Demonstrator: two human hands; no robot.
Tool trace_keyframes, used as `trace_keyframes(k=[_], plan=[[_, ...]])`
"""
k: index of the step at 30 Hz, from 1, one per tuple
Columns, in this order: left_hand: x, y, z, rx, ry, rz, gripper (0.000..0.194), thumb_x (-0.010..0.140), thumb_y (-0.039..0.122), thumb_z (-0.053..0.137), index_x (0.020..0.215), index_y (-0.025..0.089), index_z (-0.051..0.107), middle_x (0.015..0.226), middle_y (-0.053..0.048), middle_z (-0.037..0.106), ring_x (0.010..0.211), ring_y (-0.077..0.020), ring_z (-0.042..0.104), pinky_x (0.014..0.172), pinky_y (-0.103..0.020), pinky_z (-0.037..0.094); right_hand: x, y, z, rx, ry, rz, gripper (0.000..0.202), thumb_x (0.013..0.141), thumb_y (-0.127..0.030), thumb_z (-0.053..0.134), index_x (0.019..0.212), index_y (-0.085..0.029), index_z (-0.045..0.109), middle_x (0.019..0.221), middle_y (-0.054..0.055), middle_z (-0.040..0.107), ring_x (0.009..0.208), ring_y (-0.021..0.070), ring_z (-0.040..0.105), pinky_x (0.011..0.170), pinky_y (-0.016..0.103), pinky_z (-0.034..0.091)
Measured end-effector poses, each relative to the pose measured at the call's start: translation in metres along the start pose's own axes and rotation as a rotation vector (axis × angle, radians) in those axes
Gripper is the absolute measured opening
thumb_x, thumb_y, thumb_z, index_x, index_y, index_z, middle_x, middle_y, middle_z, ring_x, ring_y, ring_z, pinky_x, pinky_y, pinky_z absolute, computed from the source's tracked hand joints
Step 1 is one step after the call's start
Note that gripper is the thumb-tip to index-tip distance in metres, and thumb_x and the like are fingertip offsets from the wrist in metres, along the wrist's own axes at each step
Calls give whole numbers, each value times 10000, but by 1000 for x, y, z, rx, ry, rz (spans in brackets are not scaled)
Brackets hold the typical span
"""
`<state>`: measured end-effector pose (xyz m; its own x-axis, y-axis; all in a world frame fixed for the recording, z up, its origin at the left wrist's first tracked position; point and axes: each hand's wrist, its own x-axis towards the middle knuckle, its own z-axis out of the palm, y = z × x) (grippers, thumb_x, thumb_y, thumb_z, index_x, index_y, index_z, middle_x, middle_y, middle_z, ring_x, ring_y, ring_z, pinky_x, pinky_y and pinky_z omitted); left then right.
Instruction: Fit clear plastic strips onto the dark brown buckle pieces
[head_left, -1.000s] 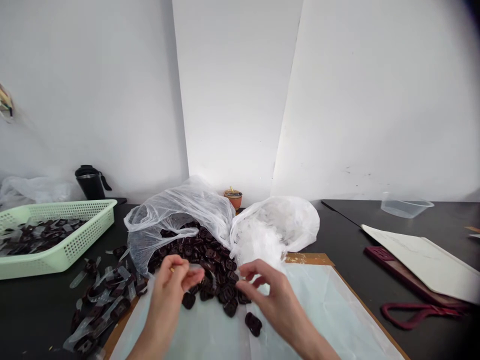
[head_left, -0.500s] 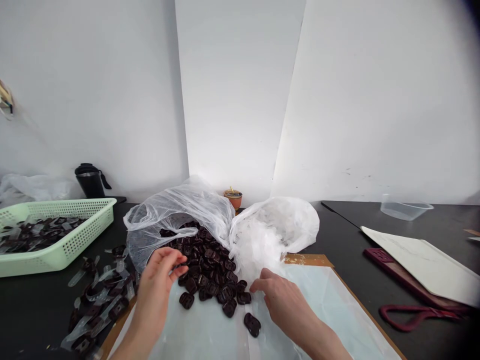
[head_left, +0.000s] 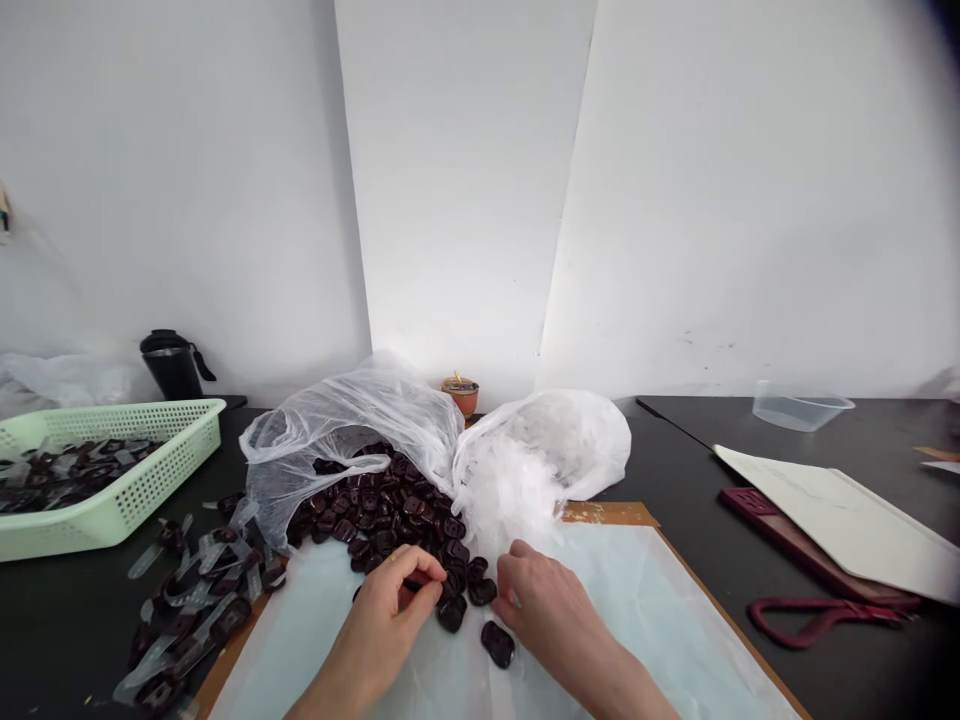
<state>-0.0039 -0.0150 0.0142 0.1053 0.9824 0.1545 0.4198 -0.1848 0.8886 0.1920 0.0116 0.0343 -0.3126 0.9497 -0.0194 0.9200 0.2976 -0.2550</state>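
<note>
A heap of glossy dark brown plastic pieces (head_left: 390,515), slotted like buckles, spills from a thin clear plastic bag (head_left: 352,400). At the heap's front edge is my left hand (head_left: 394,615), thumb and forefinger brought together beside the pieces; what they pinch, if anything, is hidden. My right hand (head_left: 547,610) is curled closed just right of the heap, its fingertips turned down and partly out of sight. One loose dark piece (head_left: 497,644) lies between the hands on the pale sheet (head_left: 630,600). Behind my right hand, a white bag (head_left: 600,440) spills translucent strips (head_left: 510,490).
A green basket (head_left: 172,470) at left contains dark pieces with clear straps; more strapped pieces (head_left: 202,600) lie beside the sheet. A black tumbler (head_left: 172,365) and small brown pot (head_left: 461,397) stand behind. Rightward are a clear tub (head_left: 802,408), white board (head_left: 832,510) and dark-red-handled scissors (head_left: 795,620).
My left hand has moved right and nearer to me, from the heap's left side to its front, its fingers closing. My right hand's fingers have curled in and its hand shifted slightly left.
</note>
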Motion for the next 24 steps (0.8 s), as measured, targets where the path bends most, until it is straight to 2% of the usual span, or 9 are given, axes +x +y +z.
trace_keyframes(k=[4, 8, 11, 15, 18, 20, 24], plan=[[0, -1, 1, 87, 5, 22, 145, 833, 138, 511, 826, 226, 626, 879, -20, 639, 811, -202, 619, 689, -293, 475, -3, 1, -1, -10, -12, 14, 397, 680, 29, 487, 998, -179, 601, 928, 60, 693, 809, 219, 640, 573, 270, 251], [0, -4, 5, 212, 16, 90, 217, 785, 123, 572, 924, 256, 673, 1021, -48, 670, 897, -246, 605, 727, -328, 472, -8, 4, -4, -17, -47, -49, 459, 623, 80, 452, 962, -194, 595, 960, 51, 686, 864, 209, 620, 599, 263, 270], [1, -6, 7, 252, 17, 125, 240, 767, 115, 593, 907, 277, 702, 981, -46, 699, 939, -275, 594, 809, -367, 444, -10, 5, -3, -3, -48, -100, 437, 619, 64, 455, 936, -193, 609, 973, 59, 679, 901, 218, 611, 617, 265, 289], [3, -9, 5, 172, 63, 50, 226, 701, 120, 650, 857, 276, 702, 888, -33, 700, 827, -263, 594, 710, -341, 439, -6, 0, 2, 42, -8, -70, 289, 672, -30, 506, 877, -185, 639, 946, 77, 682, 880, 228, 621, 617, 273, 307], [4, -10, 3, 132, 92, 20, 258, 688, 110, 649, 896, 258, 687, 866, -28, 688, 794, -242, 604, 668, -320, 446, -2, -3, 4, 52, 27, -69, 244, 699, -36, 503, 824, -190, 646, 897, 64, 688, 822, 213, 630, 593, 273, 297], [5, -10, 2, 104, 89, 16, 198, 703, 113, 641, 844, 245, 687, 827, -17, 678, 770, -223, 607, 660, -310, 451, -2, -3, 3, 49, 47, -67, 232, 724, -28, 482, 790, -191, 633, 871, 55, 682, 788, 199, 625, 587, 273, 298], [7, -5, -1, -263, 85, -102, 73, 711, 174, 687, 732, 219, 633, 707, 21, 626, 699, -192, 607, 665, -313, 489, -3, 3, -6, 181, 151, -57, 158, 793, -72, 460, 759, -197, 551, 796, 23, 642, 714, 168, 583, 608, 267, 352]])
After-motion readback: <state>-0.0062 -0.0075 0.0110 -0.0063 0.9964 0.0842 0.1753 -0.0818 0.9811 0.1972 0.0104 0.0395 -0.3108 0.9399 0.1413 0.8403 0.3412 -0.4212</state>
